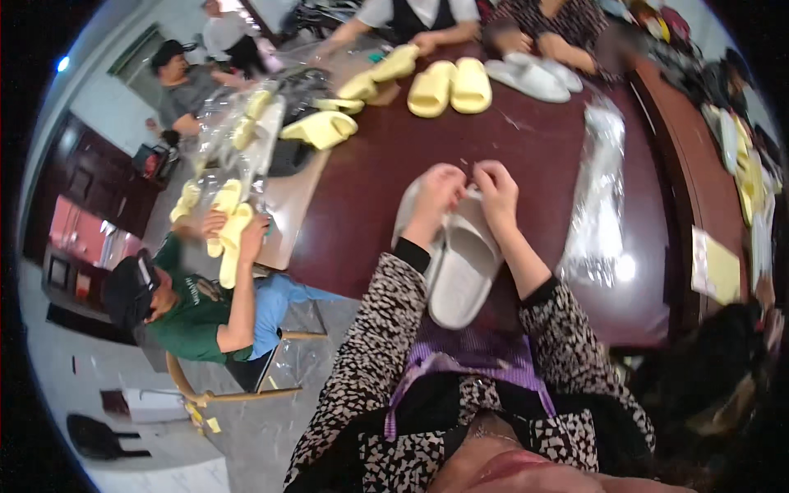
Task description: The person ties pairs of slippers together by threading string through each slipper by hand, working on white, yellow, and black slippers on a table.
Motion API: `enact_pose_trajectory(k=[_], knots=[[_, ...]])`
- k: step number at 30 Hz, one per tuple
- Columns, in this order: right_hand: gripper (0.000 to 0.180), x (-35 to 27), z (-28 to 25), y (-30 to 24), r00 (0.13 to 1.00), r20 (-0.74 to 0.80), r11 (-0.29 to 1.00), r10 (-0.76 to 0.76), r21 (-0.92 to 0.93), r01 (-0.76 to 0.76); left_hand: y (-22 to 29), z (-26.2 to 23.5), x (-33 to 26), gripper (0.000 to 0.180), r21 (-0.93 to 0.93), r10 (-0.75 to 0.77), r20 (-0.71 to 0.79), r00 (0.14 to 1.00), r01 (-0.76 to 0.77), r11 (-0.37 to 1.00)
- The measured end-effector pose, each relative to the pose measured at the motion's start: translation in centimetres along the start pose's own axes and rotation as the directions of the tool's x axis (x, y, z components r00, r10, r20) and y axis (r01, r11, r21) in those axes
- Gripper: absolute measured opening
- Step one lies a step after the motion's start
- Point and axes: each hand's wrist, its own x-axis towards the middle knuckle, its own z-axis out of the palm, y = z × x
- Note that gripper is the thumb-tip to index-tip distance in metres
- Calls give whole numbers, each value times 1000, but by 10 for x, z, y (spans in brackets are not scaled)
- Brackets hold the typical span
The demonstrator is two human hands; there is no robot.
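Observation:
A pair of light grey slide slippers (pixel 468 283) lies in front of me at the near edge of the dark red table, toes pointing away. My left hand (pixel 442 195) is closed over the toe end of the left slipper, fingertips bent inward. Close beside it, my right hand (pixel 496 191) pinches above the toe of the other slipper. Whatever sits between the fingertips is too small to make out. The left slipper is partly covered by my left hand and forearm.
Yellow slippers (pixel 450 86) and another grey pair (pixel 534 76) stand at the far side, near two people. Clear plastic bags (pixel 598 181) lie on the right. At left, a seated person holds yellow slippers (pixel 234 234). A raised wooden edge (pixel 670 140) bounds the table's right.

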Motion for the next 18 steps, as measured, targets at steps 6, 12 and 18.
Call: enact_pose_trajectory(k=[6, 12, 18], knots=[[11, -3, 2, 0, 995, 30, 992, 99, 75, -101, -8, -4, 11, 9, -108, -66, -23, 998, 63, 992], [10, -6, -1, -4, 992, 54, 990, 116, 76, -120, -12, -1, 10, 7, -162, -79, -15, 997, 76, 984], [13, -5, 8, 2, 996, 70, 997, 47, 54, -51, -2, -3, 7, 5, -162, -107, -83, 991, 93, 982]])
